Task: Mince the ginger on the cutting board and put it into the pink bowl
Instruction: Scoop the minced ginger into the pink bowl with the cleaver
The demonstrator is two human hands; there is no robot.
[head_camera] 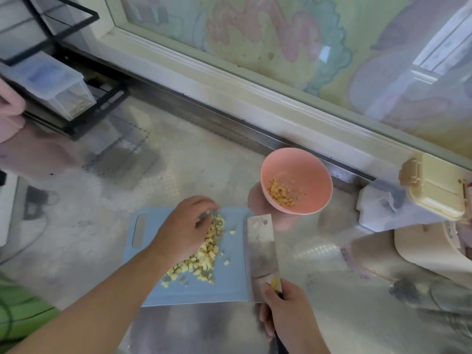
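Ginger (204, 254), cut into small pale cubes, lay in a long heap down the middle of the blue cutting board (229, 284) on the steel surface (332, 315). We saw the left hand (186, 221) over the far end of the heap, fingers curled down into the cubes; whether they actually pinched any we could not tell. A few loose cubes sat to the right of the heap, between it and the cleaver (260, 254). The right hand (283, 312) held a closed grip round the cleaver's handle, blade lying along the board's right edge, apart from the heap. The pink bowl (298, 169) stood tilted just beyond the board's far right corner, near the blade tip, with a small portion of ginger cubes inside. A cream lidded box (434, 185) sat further right.
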